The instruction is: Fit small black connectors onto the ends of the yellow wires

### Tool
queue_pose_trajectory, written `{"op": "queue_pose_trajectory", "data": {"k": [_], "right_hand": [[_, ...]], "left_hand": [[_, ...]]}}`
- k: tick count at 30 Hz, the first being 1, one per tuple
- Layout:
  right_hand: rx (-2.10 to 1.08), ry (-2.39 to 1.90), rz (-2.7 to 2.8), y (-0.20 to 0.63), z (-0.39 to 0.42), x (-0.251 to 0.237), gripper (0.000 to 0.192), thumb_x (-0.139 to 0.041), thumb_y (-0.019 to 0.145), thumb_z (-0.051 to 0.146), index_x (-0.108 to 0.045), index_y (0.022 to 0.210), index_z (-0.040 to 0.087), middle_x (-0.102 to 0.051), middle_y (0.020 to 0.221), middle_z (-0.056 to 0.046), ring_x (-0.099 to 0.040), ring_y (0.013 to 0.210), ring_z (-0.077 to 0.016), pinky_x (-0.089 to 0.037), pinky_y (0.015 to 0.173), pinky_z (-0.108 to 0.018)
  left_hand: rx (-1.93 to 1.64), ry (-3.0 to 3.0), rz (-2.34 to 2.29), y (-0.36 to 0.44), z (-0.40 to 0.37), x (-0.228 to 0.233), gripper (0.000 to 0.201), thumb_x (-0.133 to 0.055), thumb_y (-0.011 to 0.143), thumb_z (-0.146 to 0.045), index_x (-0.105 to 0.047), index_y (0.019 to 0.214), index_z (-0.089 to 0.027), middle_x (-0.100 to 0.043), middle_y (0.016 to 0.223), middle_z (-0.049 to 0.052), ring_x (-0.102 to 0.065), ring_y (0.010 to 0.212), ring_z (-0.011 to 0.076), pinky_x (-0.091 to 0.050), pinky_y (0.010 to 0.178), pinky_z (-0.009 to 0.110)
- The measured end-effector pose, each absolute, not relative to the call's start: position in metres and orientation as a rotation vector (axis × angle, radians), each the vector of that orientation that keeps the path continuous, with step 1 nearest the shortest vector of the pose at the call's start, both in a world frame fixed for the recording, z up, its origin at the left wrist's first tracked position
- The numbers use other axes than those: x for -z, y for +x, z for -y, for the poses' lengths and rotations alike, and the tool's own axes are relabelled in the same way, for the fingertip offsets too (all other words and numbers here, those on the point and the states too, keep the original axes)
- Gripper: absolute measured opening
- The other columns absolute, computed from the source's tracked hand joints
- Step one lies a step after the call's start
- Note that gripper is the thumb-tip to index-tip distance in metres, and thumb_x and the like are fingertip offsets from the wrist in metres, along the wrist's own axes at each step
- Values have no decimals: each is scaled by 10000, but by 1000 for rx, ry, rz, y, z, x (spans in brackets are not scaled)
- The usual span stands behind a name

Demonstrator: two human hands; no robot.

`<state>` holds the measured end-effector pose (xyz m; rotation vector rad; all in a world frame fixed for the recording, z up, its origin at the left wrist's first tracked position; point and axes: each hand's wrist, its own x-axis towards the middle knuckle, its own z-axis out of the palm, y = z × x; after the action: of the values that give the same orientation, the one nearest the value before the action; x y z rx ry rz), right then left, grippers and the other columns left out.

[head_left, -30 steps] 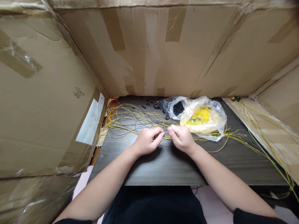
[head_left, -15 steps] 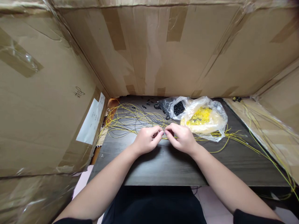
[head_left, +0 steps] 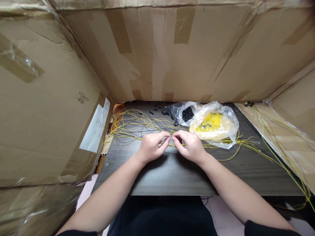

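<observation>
At the left we have a cardboard wall (head_left: 49,124), a white label (head_left: 94,127) stuck low on it near the desk's left edge. On to the desk (head_left: 172,180), and we see yellow and black wires (head_left: 137,126) looping loosely over the back left part, the loops reaching that left edge. Behind them, towards the back edge, we spot small black pieces (head_left: 151,112) scattered about.

Now to the middle, where the wires run lengthwise behind our knuckles! Our left hand (head_left: 169,137) is curled, thumb and forefinger drawn together at the tips; our right hand (head_left: 173,136) meets it in the same pinch, fingertips to fingertips. Whether a strand sits between them we cannot tell, it is too small.

Just beyond, near the back edge, a clear bag of black parts (head_left: 187,114) lies with its mouth towards us, and right against it sits a clear bag of yellow parts (head_left: 209,122), its near side over the wires. Past that, the wires fan out towards the desk's right edge, and there we find more yellow wires (head_left: 267,126) trailing over a cardboard sheet (head_left: 286,149).
</observation>
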<state>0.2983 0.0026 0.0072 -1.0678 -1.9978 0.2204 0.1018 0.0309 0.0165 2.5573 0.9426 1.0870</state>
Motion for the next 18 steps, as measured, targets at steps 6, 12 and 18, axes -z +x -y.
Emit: {"op": "queue_pose_trajectory", "data": {"k": [6,12,18], "right_hand": [[-425,-972,1907,308,-6,-15,120,-532,961,238,-644,964,196,-676,838,-42,-627,736,-150,-507,692,-290],[-445,-913,1913,312,-11,-19,120,-580,951,258,-680,1002,216,-697,899,-59,-650,815,-174,-536,741,-325],[-434,-846,1963,309,-10,-20,109,-596,941,225,-693,988,212,-685,871,-58,-639,807,-170,-530,726,-318]], "left_hand": [[-1095,2372,-931,102,-31,-19,186,-556,927,-303,-695,893,-184,-470,522,-58,-405,485,72,-338,534,202],[-1049,2299,-891,103,-31,-22,170,-575,918,-294,-688,864,-178,-402,528,-73,-363,482,62,-311,526,203],[-1033,2267,-891,103,-32,-22,167,-585,915,-299,-692,868,-179,-384,529,-78,-350,477,58,-296,520,203]]}}
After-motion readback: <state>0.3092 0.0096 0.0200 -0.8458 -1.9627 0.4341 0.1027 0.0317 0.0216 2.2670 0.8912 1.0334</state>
